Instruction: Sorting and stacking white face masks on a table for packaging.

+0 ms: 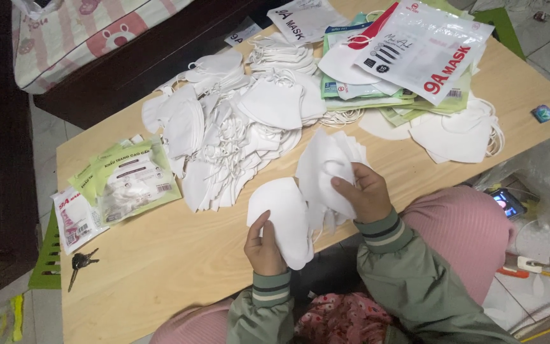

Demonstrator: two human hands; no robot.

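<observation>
At lower centre of the frame, we are seeing the left hand (263, 245) holding a single white mask (282, 216) by its lower edge, thumb on the front and the other fingers curled behind it. Just to the right, the right hand (365, 191) is gripping a small stack of masks (326, 169), fingers closed over its front so the stack is fanning upward. Both hands are hovering over the near edge of the wooden table (179, 261), the single mask touching the stack's left side.

Across the middle of the frame, a loose pile of white masks (237, 134) is spreading over the table. At upper right, printed packets (424, 48) are lying stacked over more masks. At left, green and white packets (125, 181) are resting near the table edge, with keys (81, 262) lying just below them.
</observation>
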